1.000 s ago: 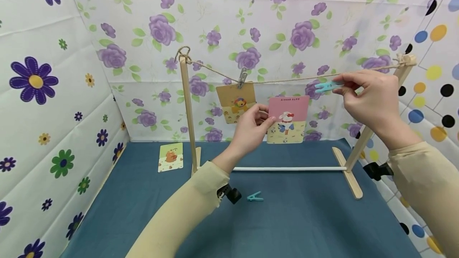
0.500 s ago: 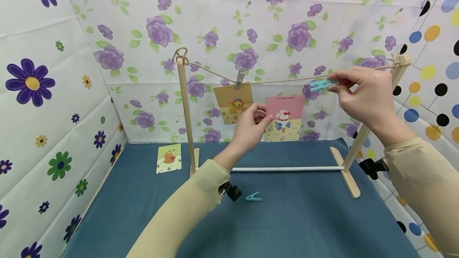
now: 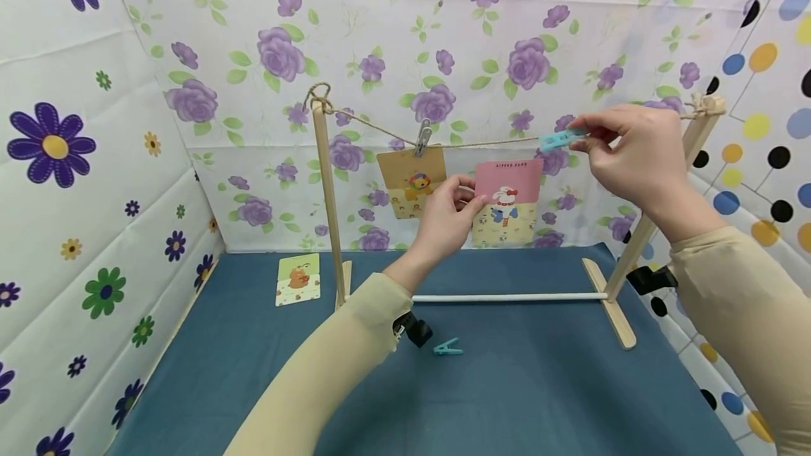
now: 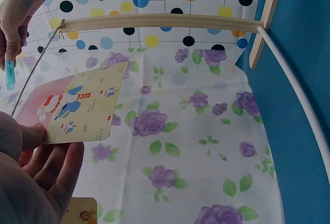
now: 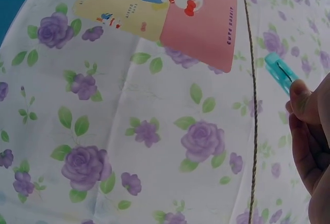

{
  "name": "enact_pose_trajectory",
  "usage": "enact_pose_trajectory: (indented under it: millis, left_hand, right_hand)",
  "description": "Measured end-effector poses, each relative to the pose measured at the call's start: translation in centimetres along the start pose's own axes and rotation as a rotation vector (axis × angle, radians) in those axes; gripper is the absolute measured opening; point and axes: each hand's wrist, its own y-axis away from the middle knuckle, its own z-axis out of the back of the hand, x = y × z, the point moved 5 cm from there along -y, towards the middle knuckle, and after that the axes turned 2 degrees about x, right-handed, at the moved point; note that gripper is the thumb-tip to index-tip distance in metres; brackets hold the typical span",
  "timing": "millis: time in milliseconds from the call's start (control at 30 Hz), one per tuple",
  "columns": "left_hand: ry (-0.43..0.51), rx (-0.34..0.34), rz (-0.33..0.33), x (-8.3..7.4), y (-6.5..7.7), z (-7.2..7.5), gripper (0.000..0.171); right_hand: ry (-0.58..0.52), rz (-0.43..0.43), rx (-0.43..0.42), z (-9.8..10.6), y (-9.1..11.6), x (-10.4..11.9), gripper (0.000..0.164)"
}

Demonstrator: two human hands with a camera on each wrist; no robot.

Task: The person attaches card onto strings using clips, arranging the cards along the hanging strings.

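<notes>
My left hand (image 3: 447,215) pinches the left edge of a pink and yellow rabbit card (image 3: 507,192) between thumb and fingers. The card is upright, its top edge just below the twine (image 3: 494,143). In the head view, a turquoise clothespin (image 3: 560,139) is pinched by my right hand (image 3: 636,153) at the twine's height, up and right of the card. The right wrist view shows the clothespin (image 5: 280,72) apart from the twine (image 5: 252,79). A brown card (image 3: 415,178) hangs from the twine under a grey metal clip (image 3: 423,138).
A wooden post (image 3: 328,195) at left and another post (image 3: 640,245) at right hold the twine, with a white rod (image 3: 507,298) low between them. On the blue cloth lie a green card (image 3: 298,280) and a second turquoise clothespin (image 3: 448,347).
My left hand has raised the rabbit card slightly toward the twine. My right hand has moved the clothespin left and a little up, closer to the card.
</notes>
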Motion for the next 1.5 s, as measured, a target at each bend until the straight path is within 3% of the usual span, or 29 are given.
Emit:
enact_pose_trajectory:
  millis: [233,767,1500]
  left_hand:
    - [-0.015,-0.011,0.013,-0.4,-0.6,0.0,0.021]
    - [0.011,-0.039,0.020,-0.2,-1.4,0.1,0.019]
    - [-0.033,-0.051,-0.010,-0.2,-1.3,0.0,0.020]
  right_hand:
    - [-0.013,-0.043,0.064,-0.2,-1.3,0.5,0.025]
    - [0.003,-0.011,0.144,-1.0,-2.7,1.0,0.020]
    - [-0.020,-0.068,0.240,-2.2,-3.0,0.7,0.028]
